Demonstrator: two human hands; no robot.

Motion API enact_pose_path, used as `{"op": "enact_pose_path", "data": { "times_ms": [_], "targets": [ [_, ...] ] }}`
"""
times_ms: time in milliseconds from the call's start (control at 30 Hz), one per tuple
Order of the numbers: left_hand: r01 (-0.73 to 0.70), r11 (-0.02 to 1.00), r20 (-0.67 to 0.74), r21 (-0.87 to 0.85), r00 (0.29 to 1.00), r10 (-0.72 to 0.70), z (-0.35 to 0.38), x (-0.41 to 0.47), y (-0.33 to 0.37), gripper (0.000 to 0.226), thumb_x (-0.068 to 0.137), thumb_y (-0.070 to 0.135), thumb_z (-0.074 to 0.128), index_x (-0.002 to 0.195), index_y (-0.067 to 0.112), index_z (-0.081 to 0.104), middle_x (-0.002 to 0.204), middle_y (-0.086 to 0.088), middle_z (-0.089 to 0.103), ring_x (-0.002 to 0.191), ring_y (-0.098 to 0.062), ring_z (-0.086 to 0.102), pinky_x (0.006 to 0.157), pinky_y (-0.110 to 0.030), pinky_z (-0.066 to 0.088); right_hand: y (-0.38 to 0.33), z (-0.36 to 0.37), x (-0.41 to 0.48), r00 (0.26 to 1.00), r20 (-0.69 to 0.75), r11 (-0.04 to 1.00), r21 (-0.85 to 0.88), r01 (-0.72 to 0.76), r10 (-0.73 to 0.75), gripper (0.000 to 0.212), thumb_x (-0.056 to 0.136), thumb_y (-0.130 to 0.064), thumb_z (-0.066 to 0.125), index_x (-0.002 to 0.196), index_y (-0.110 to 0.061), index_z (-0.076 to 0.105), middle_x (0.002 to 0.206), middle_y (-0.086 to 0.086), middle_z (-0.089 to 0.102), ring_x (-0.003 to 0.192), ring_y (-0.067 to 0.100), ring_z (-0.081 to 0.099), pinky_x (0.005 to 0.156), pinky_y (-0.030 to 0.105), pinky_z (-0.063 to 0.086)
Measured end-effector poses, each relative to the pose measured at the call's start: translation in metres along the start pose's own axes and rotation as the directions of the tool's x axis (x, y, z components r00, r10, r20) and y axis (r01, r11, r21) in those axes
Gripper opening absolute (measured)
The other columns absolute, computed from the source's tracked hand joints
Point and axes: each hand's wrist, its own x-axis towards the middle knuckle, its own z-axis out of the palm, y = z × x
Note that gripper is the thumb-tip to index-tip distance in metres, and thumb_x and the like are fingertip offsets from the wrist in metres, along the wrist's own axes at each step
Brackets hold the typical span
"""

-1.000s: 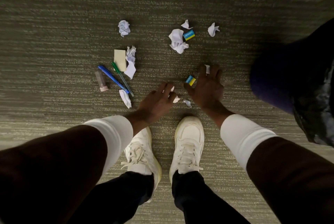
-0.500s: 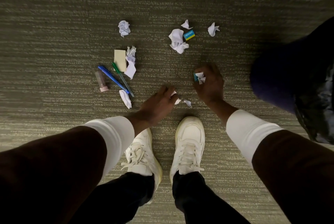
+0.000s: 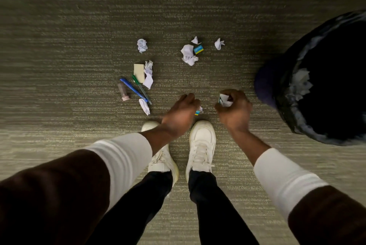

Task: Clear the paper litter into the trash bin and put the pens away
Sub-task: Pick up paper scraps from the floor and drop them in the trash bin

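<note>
My right hand [image 3: 234,109] is closed around a white paper scrap [image 3: 225,100] and a small teal wrapper, just left of the trash bin [image 3: 281,94]. My left hand [image 3: 181,117] is curled low over the carpet, its fingertips pinching a tiny white scrap and a blue-yellow bit [image 3: 198,111]. A blue pen [image 3: 132,89] and a green pen [image 3: 141,88] lie crossed to the left. Crumpled papers lie around: one ball [image 3: 142,45], a bigger wad [image 3: 188,54], a piece [image 3: 218,44], a strip [image 3: 148,75] and a scrap [image 3: 144,106].
The bin has a black liner and holds white paper [image 3: 300,84]. A yellow sticky pad [image 3: 139,70], a pink-capped tube [image 3: 123,91] and a blue-yellow wrapper [image 3: 198,49] lie on the carpet. My white shoes [image 3: 202,142] stand right below the hands.
My right hand closed on the scrap and wrapper and moved right toward the bin. My left hand shifted right onto the small scraps by my shoe. The view swung toward the bin.
</note>
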Motion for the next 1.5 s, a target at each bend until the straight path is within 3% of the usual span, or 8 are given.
{"op": "enact_pose_path", "data": {
  "times_ms": [200,400,667,800,933,1167,1333,1500],
  "targets": [
    [0.038,0.975,-0.148,-0.217,0.986,-0.072,-0.071,-0.004,0.093,0.031,0.081,-0.003,0.069,0.111,0.006,0.068,0.117,-0.011,0.061,0.102,-0.030,0.066,0.088,-0.042,0.054,-0.032,-0.079,-0.045,0.996,-0.087,0.998,-0.060,-0.035,0.029,0.038,0.070,-0.008,0.083,0.106,-0.016,0.074,0.102,0.009,0.069,0.085,0.029,0.069,0.070,0.018,0.034],
    [-0.034,0.928,-0.245,-0.370,0.967,-0.062,-0.105,0.008,0.170,0.025,0.077,-0.001,0.071,0.101,0.005,0.070,0.111,-0.016,0.062,0.097,-0.035,0.065,0.084,-0.046,0.053,-0.040,-0.152,-0.061,0.981,-0.194,0.999,-0.040,0.020,-0.028,0.039,0.068,-0.008,0.082,0.107,-0.013,0.076,0.097,0.012,0.068,0.087,0.031,0.067,0.078,0.033,0.048],
    [-0.030,0.895,-0.231,-0.445,0.969,-0.083,-0.091,0.043,0.249,0.027,0.084,0.004,0.073,0.110,0.008,0.074,0.115,-0.021,0.065,0.101,-0.043,0.067,0.083,-0.041,0.053,0.016,-0.218,-0.030,0.887,-0.325,0.943,0.172,-0.285,0.327,0.030,0.079,-0.020,0.079,0.109,-0.016,0.080,0.102,0.015,0.079,0.096,0.032,0.077,0.089,0.048,0.062],
    [-0.078,0.908,-0.202,-0.412,0.979,-0.007,-0.078,0.061,0.267,0.040,0.091,0.017,0.074,0.131,0.014,0.070,0.134,-0.020,0.062,0.120,-0.041,0.064,0.098,-0.042,0.055,0.034,-0.231,-0.018,0.887,-0.324,0.944,0.135,-0.300,0.328,0.037,0.077,-0.019,0.076,0.114,-0.017,0.077,0.105,0.010,0.080,0.097,0.028,0.076,0.090,0.045,0.062],
    [-0.113,0.917,-0.177,-0.383,0.983,0.047,-0.072,0.061,0.262,0.044,0.096,0.020,0.069,0.139,0.017,0.064,0.143,-0.012,0.058,0.128,-0.035,0.061,0.104,-0.043,0.054,0.042,-0.233,-0.011,0.902,-0.270,0.939,0.153,-0.306,0.338,0.036,0.081,-0.020,0.066,0.116,-0.018,0.075,0.110,0.011,0.078,0.099,0.026,0.077,0.089,0.051,0.064],
    [0.029,0.939,-0.212,-0.343,0.971,-0.107,-0.071,0.030,0.209,0.013,0.099,0.027,0.061,0.101,0.023,0.072,0.097,-0.001,0.076,0.082,-0.023,0.070,0.072,-0.041,0.061,0.008,-0.197,-0.041,0.974,-0.209,0.995,0.058,-0.081,0.092,0.014,0.087,-0.008,0.066,0.093,-0.015,0.077,0.091,0.007,0.077,0.073,0.022,0.071,0.073,0.041,0.061],
    [0.179,0.940,-0.097,-0.292,0.972,-0.215,-0.067,0.006,0.151,0.015,0.094,0.027,0.059,0.099,0.023,0.072,0.097,-0.004,0.079,0.088,-0.031,0.073,0.076,-0.041,0.060,-0.018,-0.141,-0.062,0.998,0.054,0.999,0.052,0.010,-0.013,0.015,0.082,0.000,0.066,0.087,-0.010,0.075,0.084,0.004,0.078,0.071,0.020,0.070,0.071,0.039,0.061],
    [0.267,0.946,-0.019,-0.184,0.961,-0.275,-0.056,-0.010,0.088,0.014,0.092,0.026,0.061,0.098,0.024,0.073,0.096,-0.004,0.079,0.090,-0.031,0.075,0.077,-0.039,0.061,-0.019,-0.078,-0.058,0.932,0.349,0.994,-0.056,-0.089,0.103,0.011,0.084,-0.015,0.080,0.093,-0.012,0.074,0.090,0.001,0.078,0.084,0.022,0.073,0.083,0.041,0.062]
  ]
}}
